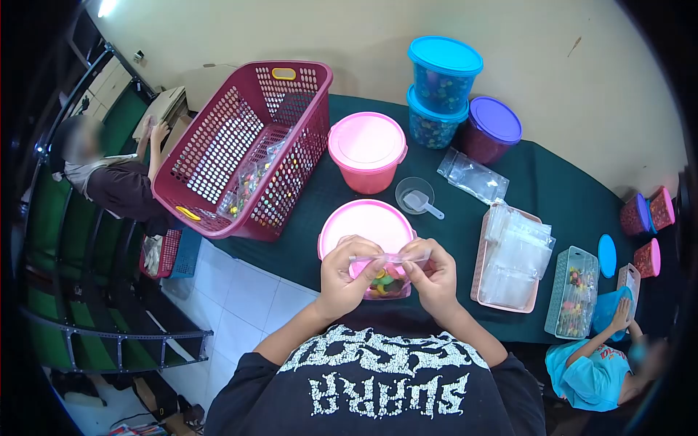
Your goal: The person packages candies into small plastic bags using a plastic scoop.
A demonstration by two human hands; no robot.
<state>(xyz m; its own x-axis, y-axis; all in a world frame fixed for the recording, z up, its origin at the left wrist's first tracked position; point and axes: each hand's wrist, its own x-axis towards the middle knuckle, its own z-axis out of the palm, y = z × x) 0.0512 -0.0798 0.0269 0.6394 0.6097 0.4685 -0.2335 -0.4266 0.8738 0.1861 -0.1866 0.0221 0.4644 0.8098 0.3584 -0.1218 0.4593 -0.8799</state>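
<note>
A small clear plastic bag (387, 285) with colourful pieces inside hangs between my hands at chest height. My left hand (345, 275) pinches the left end of its top edge, thumb toward the middle. At the other end my right hand (434, 277) is closed on the same edge. Just beyond, partly covered by my hands, stands a tub with a pink lid (363, 224). Behind it is a second pink-lidded tub (367, 142). A clear bowl (407, 190) and a scoop (425, 205) sit to the right.
A maroon laundry basket (243, 145) holding filled bags stands left. On the right are a tray of empty bags (476, 287), loose bags (472, 176) and a basket of filled bags (560, 316). Blue tubs (445, 73) and a purple-lidded tub (494, 123) stand behind. People work at both sides.
</note>
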